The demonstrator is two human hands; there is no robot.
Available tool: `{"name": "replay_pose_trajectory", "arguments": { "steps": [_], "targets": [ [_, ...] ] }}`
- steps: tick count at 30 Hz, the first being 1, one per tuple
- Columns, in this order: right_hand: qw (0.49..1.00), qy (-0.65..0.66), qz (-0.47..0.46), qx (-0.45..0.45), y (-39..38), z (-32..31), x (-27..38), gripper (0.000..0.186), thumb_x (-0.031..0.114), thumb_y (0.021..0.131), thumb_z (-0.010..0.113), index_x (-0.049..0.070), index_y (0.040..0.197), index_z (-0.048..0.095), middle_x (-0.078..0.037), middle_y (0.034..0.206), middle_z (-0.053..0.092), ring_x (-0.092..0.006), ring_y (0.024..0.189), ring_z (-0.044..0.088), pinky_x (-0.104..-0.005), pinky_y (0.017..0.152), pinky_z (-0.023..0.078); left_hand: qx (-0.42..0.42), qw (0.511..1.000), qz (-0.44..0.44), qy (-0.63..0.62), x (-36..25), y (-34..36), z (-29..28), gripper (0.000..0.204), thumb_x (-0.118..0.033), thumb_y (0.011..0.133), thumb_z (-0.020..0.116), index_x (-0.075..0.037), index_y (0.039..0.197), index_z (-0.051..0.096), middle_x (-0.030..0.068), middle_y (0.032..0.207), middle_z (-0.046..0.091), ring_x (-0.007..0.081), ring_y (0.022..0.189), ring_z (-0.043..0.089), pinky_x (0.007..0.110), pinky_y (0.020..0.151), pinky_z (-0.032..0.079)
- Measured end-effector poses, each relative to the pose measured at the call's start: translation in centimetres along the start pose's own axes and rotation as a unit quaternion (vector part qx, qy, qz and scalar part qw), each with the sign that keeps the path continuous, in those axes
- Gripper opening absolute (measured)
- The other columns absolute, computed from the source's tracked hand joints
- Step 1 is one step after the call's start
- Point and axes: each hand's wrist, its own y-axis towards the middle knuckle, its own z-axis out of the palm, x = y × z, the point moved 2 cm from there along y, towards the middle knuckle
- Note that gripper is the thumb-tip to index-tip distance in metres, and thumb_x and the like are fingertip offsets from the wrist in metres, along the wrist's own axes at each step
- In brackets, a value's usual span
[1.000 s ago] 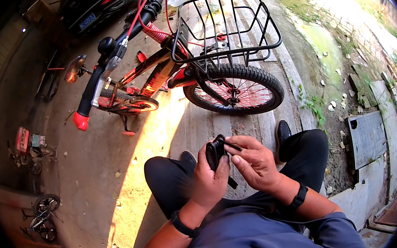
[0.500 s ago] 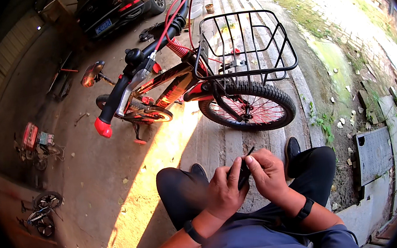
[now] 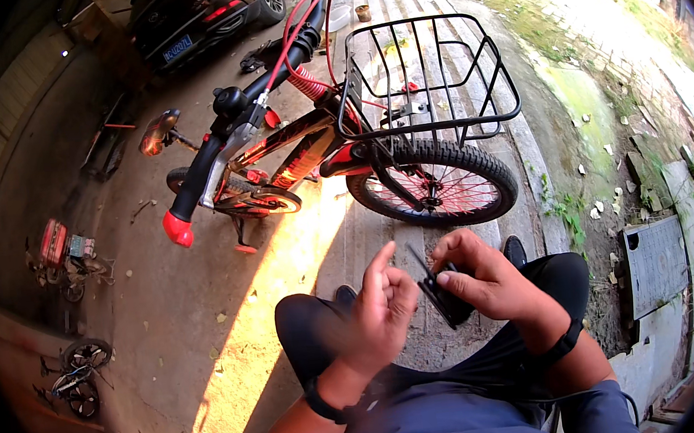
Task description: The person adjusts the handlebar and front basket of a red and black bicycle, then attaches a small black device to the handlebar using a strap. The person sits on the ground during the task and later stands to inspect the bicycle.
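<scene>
My right hand (image 3: 479,277) grips a black folding multi-tool (image 3: 450,297), with a thin dark rod sticking out of its upper end. Beside it, my left hand (image 3: 385,314) is off the tool and holds nothing, its index finger raised and the others loosely bent. Both hands are above my lap, between my knees. In front of them stands a child's bicycle (image 3: 307,157) in black, red and orange. Its front wheel (image 3: 437,186) has red spokes, and a black wire basket (image 3: 430,81) sits above it. The handlebar (image 3: 246,100) carries a red-tipped grip, a bell and red cables.
Behind the bicycle a dark car (image 3: 199,16) is parked. To the left are a red and grey toy vehicle (image 3: 63,250) and a small black bike (image 3: 80,375). Grey boards (image 3: 657,268) lie to the right. A sunlit strip (image 3: 264,310) crosses the concrete floor.
My left hand has come away from the tool and moved slightly left, fingers loosening. My right hand keeps hold of it and has moved a little right; more of the tool shows.
</scene>
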Motion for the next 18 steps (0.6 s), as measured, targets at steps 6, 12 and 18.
{"name": "replay_pose_trajectory", "arguments": {
  "steps": [6,12,18],
  "targets": [
    [0.997,-0.003,0.000,0.074,2.3,0.0,3.3,0.035,0.019,0.099,0.067,-0.001,0.124,0.055,-0.008,0.113,0.057,-0.0157,0.106,0.055,-0.0326,0.093,0.046,0.002,0.964,-0.096,-0.248,-1.7,2.8,-1.1,0.019,-0.026,0.107,0.055,-0.008,0.110,0.061,-0.0017,0.084,0.061,0.0053,0.066,0.058,0.018,0.057,0.041],
    [0.872,-0.445,-0.176,-0.103,5.5,1.6,7.4,0.056,0.024,0.076,0.082,0.004,0.124,0.061,-0.019,0.110,0.060,-0.0381,0.099,0.063,-0.0437,0.080,0.054,-0.095,0.939,-0.004,-0.331,-4.5,7.0,-1.1,0.018,-0.026,0.105,0.058,-0.009,0.110,0.059,-0.0010,0.085,0.062,0.0067,0.064,0.060,0.020,0.055,0.044],
    [0.853,-0.438,-0.237,-0.158,10.5,-0.7,12.9,0.040,0.032,0.088,0.074,0.009,0.120,0.067,-0.017,0.094,0.066,-0.0341,0.085,0.067,-0.0412,0.075,0.055,-0.142,0.951,0.060,-0.268,-6.6,9.0,-4.7,0.036,-0.031,0.108,0.049,-0.007,0.135,0.052,0.0050,0.098,0.069,0.0150,0.081,0.068,0.023,0.061,0.048]
  ]
}}
